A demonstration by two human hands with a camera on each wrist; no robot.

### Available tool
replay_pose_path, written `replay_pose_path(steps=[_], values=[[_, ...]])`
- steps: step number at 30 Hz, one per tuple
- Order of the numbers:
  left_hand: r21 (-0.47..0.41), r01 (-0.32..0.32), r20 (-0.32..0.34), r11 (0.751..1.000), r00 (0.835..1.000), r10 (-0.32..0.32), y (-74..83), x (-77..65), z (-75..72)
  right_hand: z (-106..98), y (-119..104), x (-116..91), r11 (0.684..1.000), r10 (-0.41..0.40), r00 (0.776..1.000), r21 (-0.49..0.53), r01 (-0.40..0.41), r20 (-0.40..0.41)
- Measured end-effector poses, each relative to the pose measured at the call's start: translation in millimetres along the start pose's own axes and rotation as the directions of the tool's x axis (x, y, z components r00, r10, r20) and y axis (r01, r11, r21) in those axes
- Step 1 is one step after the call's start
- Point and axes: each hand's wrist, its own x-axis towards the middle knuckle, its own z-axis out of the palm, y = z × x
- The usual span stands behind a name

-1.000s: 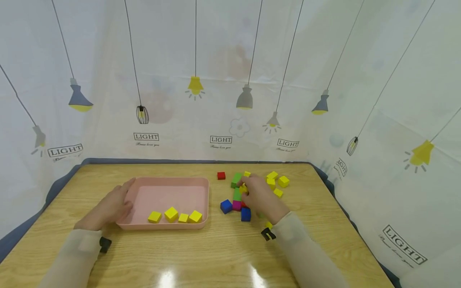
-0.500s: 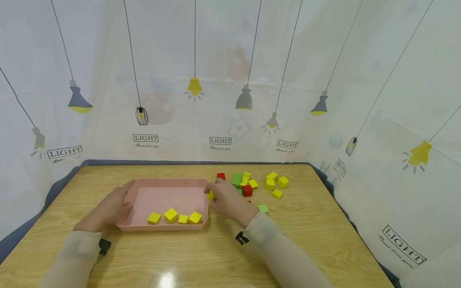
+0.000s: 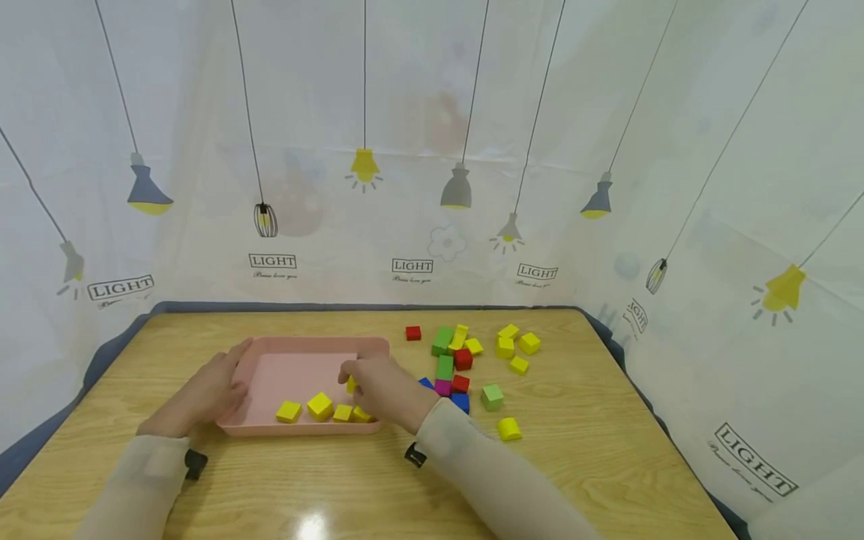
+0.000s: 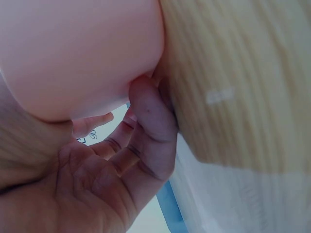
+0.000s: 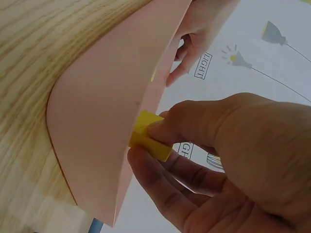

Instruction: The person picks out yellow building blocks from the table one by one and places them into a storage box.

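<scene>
A pink tray (image 3: 304,429) lies on the left part of the table with several yellow blocks (image 3: 320,406) along its near side. My left hand (image 3: 205,394) grips the tray's left end; in the left wrist view its curled fingers (image 4: 154,114) meet the lower edge of the wall. Over the tray's right part, my right hand (image 3: 388,394) pinches a yellow block (image 5: 151,136) between thumb and fingers. The right wrist view shows this block at the tray's rim, its far end hidden behind the wall.
Right of the tray lie green blocks (image 3: 444,367), red blocks (image 3: 463,359), blue blocks (image 3: 460,403) and a magenta block (image 3: 442,387). More yellow blocks (image 3: 529,343) sit farther right, with a light green block (image 3: 492,397) and a rounded yellow block (image 3: 509,429) nearer.
My right hand has picked up a yellow block from the pile and carried it left, over the tray's right rim. The left hand has stayed on the tray.
</scene>
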Motion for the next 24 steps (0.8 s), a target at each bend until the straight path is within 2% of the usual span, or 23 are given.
replay_pose_path(steps=[9, 20, 24], values=[[0.014, -0.029, -0.015, 0.999, 0.999, 0.029, -1.5, 0.3, 0.9, 4.8, -1.4, 2.9, 0.996, 0.012, 0.999, -0.083, -0.009, 0.041], [0.011, -0.034, -0.018, 0.999, 0.999, 0.034, -3.5, 0.1, 1.5, 1.8, 7.5, -2.3, 0.999, 0.043, 0.999, -0.018, -0.043, 0.027], [0.004, -0.031, -0.016, 1.000, 0.999, 0.031, -4.0, 0.2, 1.9, -0.2, 13.0, -5.7, 0.998, 0.048, 0.999, -0.029, -0.048, -0.006]])
